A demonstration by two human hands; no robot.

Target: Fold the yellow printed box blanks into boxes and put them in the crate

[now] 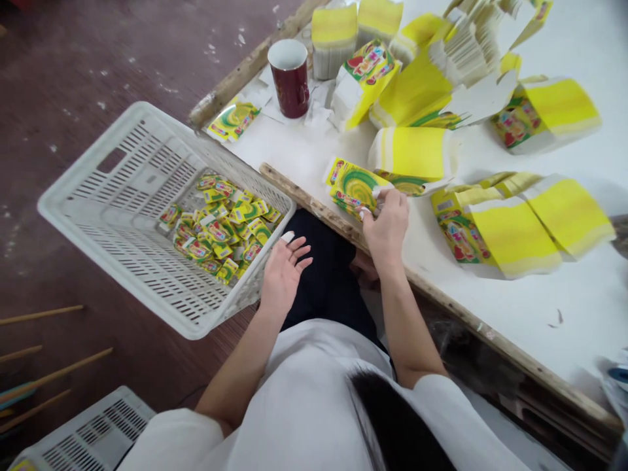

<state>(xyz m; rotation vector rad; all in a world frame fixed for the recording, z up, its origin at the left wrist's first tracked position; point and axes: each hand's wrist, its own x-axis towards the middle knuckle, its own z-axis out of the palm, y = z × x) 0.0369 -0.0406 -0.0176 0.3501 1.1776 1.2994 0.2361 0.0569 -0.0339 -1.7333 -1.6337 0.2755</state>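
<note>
My right hand (pixel 387 226) is closed at the near right corner of a flat yellow-and-green printed carton (pixel 357 186), which lies by the table's wooden edge. White coverings show on its thumb and a fingertip. My left hand (pixel 286 269) holds nothing; its fingers are apart, palm turned up, beside the rim of a white plastic basket (pixel 122 252). A white covering is on one of its digits too. Inside the basket lies a heap of small folded yellow cartons (pixel 220 226). Just beyond my right hand is a stack of flat yellow cartons (pixel 415 154).
A dark red mug (pixel 289 82) stands near the table's left edge, close to a loose carton (pixel 234 120). More carton stacks (pixel 520 222) spread across the white table (pixel 530 333). Wooden sticks (pixel 53 376) and a second basket (pixel 93 432) are at lower left.
</note>
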